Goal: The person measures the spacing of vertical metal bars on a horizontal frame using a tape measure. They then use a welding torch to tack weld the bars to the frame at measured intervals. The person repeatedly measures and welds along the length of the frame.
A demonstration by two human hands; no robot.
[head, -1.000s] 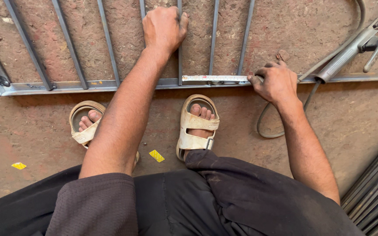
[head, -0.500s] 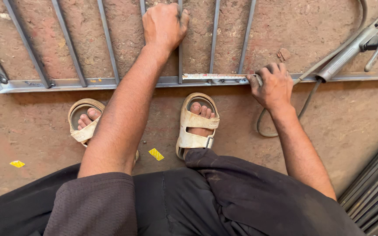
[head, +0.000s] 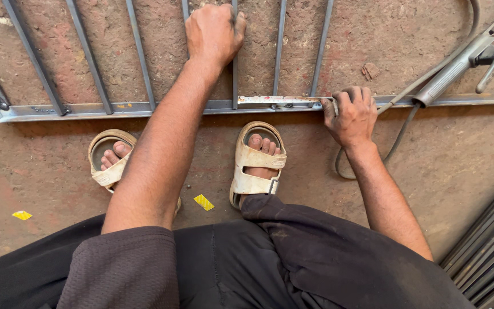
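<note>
A grey metal grille frame [head: 115,109] lies flat on the reddish floor, with several upright bars joined to a horizontal rail. My left hand [head: 212,31] grips one upright bar [head: 235,80] near the top of the view. My right hand [head: 353,114] is closed on the end of a measuring tape [head: 278,100] stretched along the rail from that bar rightwards. My feet in pale sandals [head: 255,163] stand just below the rail.
A welding electrode holder [head: 461,63] with its grey cable [head: 398,140] rests on the rail at the right. A stack of metal bars [head: 490,252] lies at the lower right. Yellow scraps [head: 204,202] dot the floor.
My right hand has slid slightly left and down along the rail, and the tape now lies pulled out straight between it and the gripped bar. The left hand stays put.
</note>
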